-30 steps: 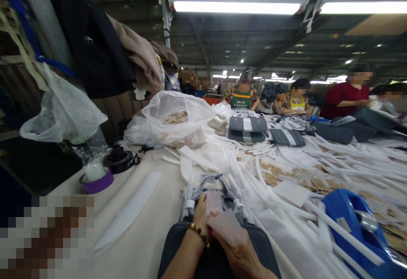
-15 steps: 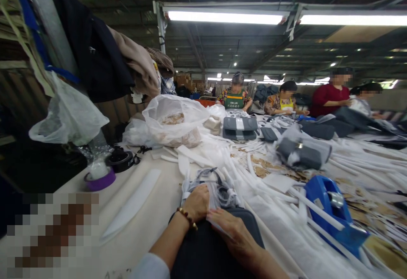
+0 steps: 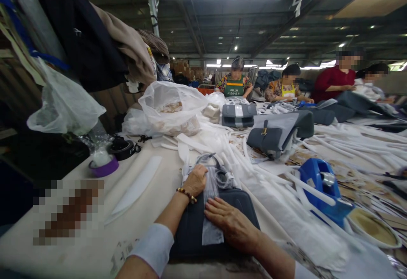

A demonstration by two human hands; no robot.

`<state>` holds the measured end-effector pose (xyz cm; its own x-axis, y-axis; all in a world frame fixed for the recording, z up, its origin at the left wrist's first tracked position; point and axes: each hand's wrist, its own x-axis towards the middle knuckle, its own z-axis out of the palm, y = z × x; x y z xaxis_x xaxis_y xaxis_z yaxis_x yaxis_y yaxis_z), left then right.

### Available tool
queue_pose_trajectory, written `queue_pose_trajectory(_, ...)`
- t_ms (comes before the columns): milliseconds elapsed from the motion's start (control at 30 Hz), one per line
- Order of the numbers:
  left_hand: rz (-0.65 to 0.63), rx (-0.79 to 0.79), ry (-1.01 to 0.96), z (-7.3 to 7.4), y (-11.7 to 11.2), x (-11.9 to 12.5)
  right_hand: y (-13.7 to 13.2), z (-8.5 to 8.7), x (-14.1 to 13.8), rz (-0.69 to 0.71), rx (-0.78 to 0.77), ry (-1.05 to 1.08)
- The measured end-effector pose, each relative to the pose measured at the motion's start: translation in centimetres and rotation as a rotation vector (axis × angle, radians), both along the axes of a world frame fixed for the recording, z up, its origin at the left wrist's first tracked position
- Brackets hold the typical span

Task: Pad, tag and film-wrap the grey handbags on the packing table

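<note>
A dark navy bag [image 3: 187, 236] lies flat in front of me, its straps bundled in clear plastic at the far end. Down its middle runs a translucent plastic strip [image 3: 212, 234]. My left hand [image 3: 195, 180], with a beaded bracelet on the wrist, has its fingers curled closed at the strip's far end; the fingertips are partly hidden. Flat on the bag, fingers stretched out, my right hand [image 3: 230, 221] touches the strip's right edge.
A blue tape dispenser [image 3: 318, 185] stands to the right beside a tape roll [image 3: 372, 227]. Farther off are a grey bag [image 3: 270, 137] and a white plastic sack [image 3: 173, 109]. A purple tape roll [image 3: 104, 168] lies left. Several people work across the table.
My right hand has flattened and slid toward me along the bag. The plastic strip now lies extended down the bag. The grey bag beyond has shifted left and looks opened out.
</note>
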<state>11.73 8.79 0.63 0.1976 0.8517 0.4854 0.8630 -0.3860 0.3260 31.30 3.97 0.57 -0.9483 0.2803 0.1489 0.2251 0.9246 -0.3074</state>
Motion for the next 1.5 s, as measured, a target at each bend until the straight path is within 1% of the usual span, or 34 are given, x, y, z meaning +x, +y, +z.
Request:
queue_pose_trajectory(67,-0.045,-0.009,0.022,0.4,-1.5,0.6,-0.1,0.0,0.0,0.006,0.009,0.002)
queue_pose_trajectory(133,-0.105,-0.027,0.054,0.3,-3.8,1.3,-0.3,0.2,0.0,0.013,0.01,0.034)
queue_pose_trajectory(233,-0.158,-0.065,0.102,-0.6,-7.1,2.1,-1.0,0.3,0.0,0.015,0.004,0.105)
queue_pose_trajectory(333,-0.189,-0.108,0.145,-1.4,-8.9,2.0,-2.0,0.0,0.1,0.014,-0.01,0.12)
queue_pose_trajectory(433,-0.249,-0.162,0.19,-1.3,-9.7,1.7,-3.2,-0.3,0.3,-0.016,-0.005,0.129)
queue_pose_trajectory(500,-0.268,-0.191,0.269,-0.9,-10.3,1.5,-4.3,-0.3,0.9,-0.018,0.007,0.138)
queue_pose_trajectory(600,-0.267,-0.211,0.392,-0.4,-11.3,1.4,-6.6,-1.1,2.6,0.039,0.024,0.138)
queue_pose_trajectory(667,-0.275,-0.213,0.415,-0.4,-11.8,1.3,-8.4,-2.4,4.3,0.053,0.11,0.16)
queue_pose_trajectory(733,-0.283,-0.215,0.417,-0.5,-12.0,1.3,-10.1,-4.1,5.8,0.045,0.254,0.175)
queue_pose_trajectory(800,-0.283,-0.221,0.407,-0.6,-12.0,1.2,-11.3,-5.7,6.5,0.022,0.382,0.171)
queue_pose_trajectory(900,-0.278,-0.234,0.389,-0.5,-11.9,1.2,-11.9,-7.3,5.8,-0.056,0.507,0.19)
queue_pose_trajectory(967,-0.279,-0.243,0.378,-0.3,-12.0,1.2,-11.8,-7.7,4.8,-0.108,0.556,0.226)
queue_pose_trajectory(1033,-0.284,-0.251,0.373,-0.1,-12.0,1.3,-11.5,-7.8,3.9,-0.123,0.579,0.257)
queue_pose_trajectory(1133,-0.284,-0.256,0.366,0.0,-12.1,1.3,-11.2,-7.8,3.5,-0.107,0.546,0.279)
queue_pose_trajectory(1267,-0.278,-0.254,0.35,-0.1,-12.1,1.3,-11.4,-7.5,3.4,-0.112,0.364,0.342)
queue_pose_trajectory(1367,-0.276,-0.261,0.343,-0.1,-12.1,1.3,-11.5,-6.9,3.1,-0.137,0.251,0.457)
queue_pose_trajectory(1500,-0.274,-0.281,0.337,0.0,-12.0,1.3,-11.3,-5.6,3.1,-0.147,0.169,0.537)
